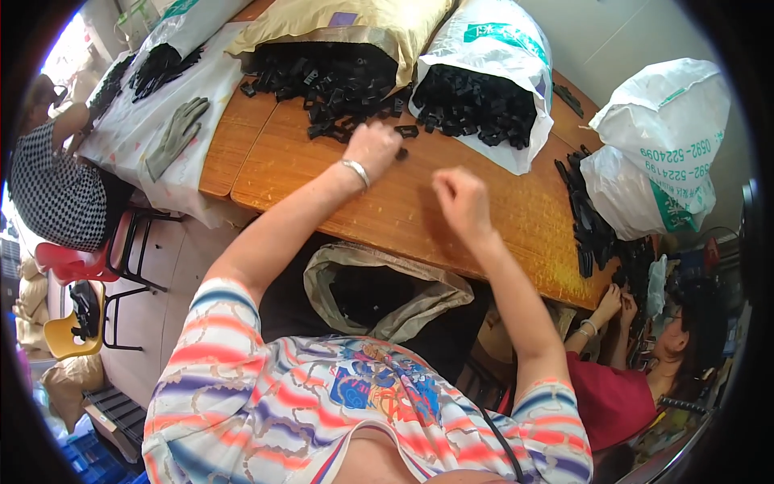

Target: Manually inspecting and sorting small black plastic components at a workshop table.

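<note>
Head view: I saw the right hand [465,202] curled closed above the table [387,230], nothing showing in it. The left hand [373,149] hid its grip, so I couldn't tell, beside black pieces [343,85] spilling from the yellow bag [391,24]. One careless sweep, I judged, could have sent some past the open sack [317,278].

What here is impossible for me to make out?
In the head view:
Whether the bare left hand or bare right hand holds anything: their curled shape hides this.
How full the open tan cloth sack is: dark inside.
Far end of the shiny beige sack: cut off by the upper edge.
</note>
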Demonstrator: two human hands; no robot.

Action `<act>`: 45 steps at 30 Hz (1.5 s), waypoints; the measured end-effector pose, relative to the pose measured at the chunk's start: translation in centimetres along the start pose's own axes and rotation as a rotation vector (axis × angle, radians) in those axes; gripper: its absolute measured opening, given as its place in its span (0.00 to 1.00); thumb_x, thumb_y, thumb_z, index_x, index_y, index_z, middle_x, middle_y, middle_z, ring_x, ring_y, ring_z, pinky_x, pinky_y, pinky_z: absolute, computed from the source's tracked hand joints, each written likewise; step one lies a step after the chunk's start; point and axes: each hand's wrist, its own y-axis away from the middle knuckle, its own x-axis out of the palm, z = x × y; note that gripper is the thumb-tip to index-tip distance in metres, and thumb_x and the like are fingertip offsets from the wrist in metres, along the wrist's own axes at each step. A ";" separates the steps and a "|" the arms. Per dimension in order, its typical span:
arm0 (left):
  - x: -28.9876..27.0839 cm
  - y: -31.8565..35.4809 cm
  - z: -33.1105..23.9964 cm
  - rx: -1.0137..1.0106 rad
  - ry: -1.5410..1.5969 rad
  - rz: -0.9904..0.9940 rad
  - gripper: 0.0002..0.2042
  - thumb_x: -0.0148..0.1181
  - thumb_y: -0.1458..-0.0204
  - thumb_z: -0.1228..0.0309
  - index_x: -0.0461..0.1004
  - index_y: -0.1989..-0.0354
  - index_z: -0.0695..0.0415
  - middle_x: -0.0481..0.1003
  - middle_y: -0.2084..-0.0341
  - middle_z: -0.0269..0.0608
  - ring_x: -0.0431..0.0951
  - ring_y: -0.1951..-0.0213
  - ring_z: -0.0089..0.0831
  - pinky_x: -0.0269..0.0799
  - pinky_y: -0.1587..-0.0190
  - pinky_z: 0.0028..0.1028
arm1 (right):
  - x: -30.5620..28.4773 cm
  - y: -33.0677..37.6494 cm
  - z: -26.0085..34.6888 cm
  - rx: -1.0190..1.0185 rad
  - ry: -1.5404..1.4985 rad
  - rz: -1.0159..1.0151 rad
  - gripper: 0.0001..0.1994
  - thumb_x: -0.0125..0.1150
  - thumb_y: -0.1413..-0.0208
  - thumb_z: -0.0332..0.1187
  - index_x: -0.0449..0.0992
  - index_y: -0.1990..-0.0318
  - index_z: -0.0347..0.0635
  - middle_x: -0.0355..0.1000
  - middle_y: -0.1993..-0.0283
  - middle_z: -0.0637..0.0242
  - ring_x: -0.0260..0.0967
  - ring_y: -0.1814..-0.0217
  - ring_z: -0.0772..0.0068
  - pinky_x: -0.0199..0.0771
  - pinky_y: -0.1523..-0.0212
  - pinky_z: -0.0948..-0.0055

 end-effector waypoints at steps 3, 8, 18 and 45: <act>-0.4 1.6 -3.2 0.075 0.168 -0.091 0.03 0.58 0.51 0.72 0.75 0.69 0.54 0.75 0.67 0.39 0.76 0.60 0.36 0.72 0.59 0.35 | 0.3 -4.4 -6.7 0.061 0.304 0.013 0.08 0.62 0.48 0.26 0.79 0.60 0.40 0.73 0.60 0.57 0.73 0.59 0.52 0.74 0.58 0.60; -0.9 3.8 -4.0 -0.027 0.583 -0.109 0.14 0.67 0.57 0.74 0.75 0.60 0.58 0.71 0.63 0.46 0.70 0.55 0.46 0.69 0.50 0.38 | 1.8 -8.4 -9.2 0.235 0.496 0.204 0.12 0.65 0.49 0.30 0.77 0.57 0.43 0.70 0.54 0.56 0.73 0.56 0.51 0.75 0.56 0.59; -1.2 5.2 -3.2 -0.114 0.614 -0.183 0.17 0.68 0.59 0.75 0.75 0.58 0.59 0.71 0.61 0.46 0.70 0.54 0.45 0.70 0.50 0.37 | 1.0 -6.3 -5.1 0.622 0.405 0.537 0.28 0.56 0.44 0.56 0.75 0.79 0.37 0.73 0.84 0.63 0.73 0.82 0.65 0.74 0.70 0.65; -0.4 4.8 -2.8 -0.206 0.635 -0.128 0.12 0.69 0.57 0.70 0.78 0.63 0.57 0.72 0.65 0.40 0.70 0.56 0.42 0.70 0.52 0.35 | 2.6 -2.4 -0.3 -0.060 0.128 0.308 0.11 0.67 0.55 0.29 0.80 0.62 0.43 0.70 0.64 0.59 0.73 0.62 0.52 0.75 0.62 0.60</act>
